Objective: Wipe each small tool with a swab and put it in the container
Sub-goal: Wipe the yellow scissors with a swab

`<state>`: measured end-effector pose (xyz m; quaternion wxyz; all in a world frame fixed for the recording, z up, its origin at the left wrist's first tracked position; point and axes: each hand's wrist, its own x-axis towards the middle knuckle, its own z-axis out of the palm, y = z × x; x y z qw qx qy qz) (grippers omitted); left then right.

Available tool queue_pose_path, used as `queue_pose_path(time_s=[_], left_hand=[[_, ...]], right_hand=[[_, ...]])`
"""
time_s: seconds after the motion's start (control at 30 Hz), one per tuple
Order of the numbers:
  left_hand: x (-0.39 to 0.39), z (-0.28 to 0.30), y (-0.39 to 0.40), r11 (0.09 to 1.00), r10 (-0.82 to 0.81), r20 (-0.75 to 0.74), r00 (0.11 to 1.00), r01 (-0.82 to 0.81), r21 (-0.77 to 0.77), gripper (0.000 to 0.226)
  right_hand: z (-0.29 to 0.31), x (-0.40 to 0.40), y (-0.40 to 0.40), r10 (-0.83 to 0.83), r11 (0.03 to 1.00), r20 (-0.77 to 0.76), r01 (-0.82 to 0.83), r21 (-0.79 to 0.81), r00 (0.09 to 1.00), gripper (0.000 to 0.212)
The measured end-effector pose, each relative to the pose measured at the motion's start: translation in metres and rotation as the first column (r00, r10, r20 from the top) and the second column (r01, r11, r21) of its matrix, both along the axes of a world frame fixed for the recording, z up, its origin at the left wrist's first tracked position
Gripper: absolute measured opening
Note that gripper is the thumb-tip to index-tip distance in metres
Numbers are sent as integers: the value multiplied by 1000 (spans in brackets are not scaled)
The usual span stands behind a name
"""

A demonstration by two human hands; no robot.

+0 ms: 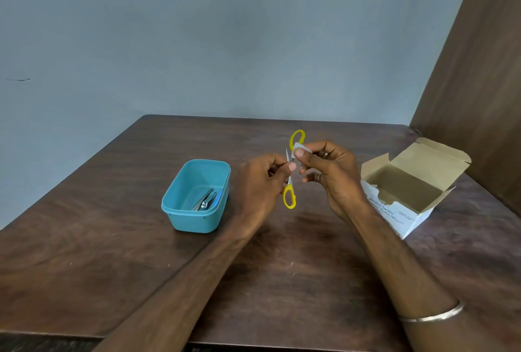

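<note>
My left hand [260, 182] grips small yellow-handled scissors [289, 196], held spread open above the table, one handle loop low and the other loop high behind my right fingers. My right hand [327, 171] pinches a small white swab [298, 151] against the upper part of the scissors. A teal plastic container [180, 210] stands to the left of my hands on the dark wooden table [84, 253]. Inside it lie a nail clipper [207, 202] and another slim metal tool beside it.
An open cardboard box of alcohol swabs [406, 196] sits at the right, flaps up, close to a brown wall panel [479, 83]. A blue-grey wall runs behind the table's far edge. A metal bangle [431, 316] circles my right wrist.
</note>
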<state>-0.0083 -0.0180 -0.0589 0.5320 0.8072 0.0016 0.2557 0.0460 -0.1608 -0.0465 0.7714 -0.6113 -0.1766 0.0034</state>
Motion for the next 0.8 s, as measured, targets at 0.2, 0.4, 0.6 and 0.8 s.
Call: queue_pose_path(time_s=[0.2, 0.4, 0.6, 0.8], left_hand=[[2, -2, 0, 996, -3, 3, 1000, 3, 88, 20], [3, -2, 2, 990, 1, 0, 1000, -1, 140, 23], [0, -1, 2, 972, -11, 26, 1000, 5, 234, 22], [-4, 2, 1, 844, -15, 225, 974, -108, 526, 19]], right_hand=[[4, 0, -1, -26, 998, -17, 27, 65, 1000, 29], [2, 1, -3, -32, 998, -44, 35, 61, 999, 16], [10, 2, -10, 78, 994, -192, -61, 92, 978, 17], [19, 4, -18, 219, 972, -328, -178, 152, 919, 16]])
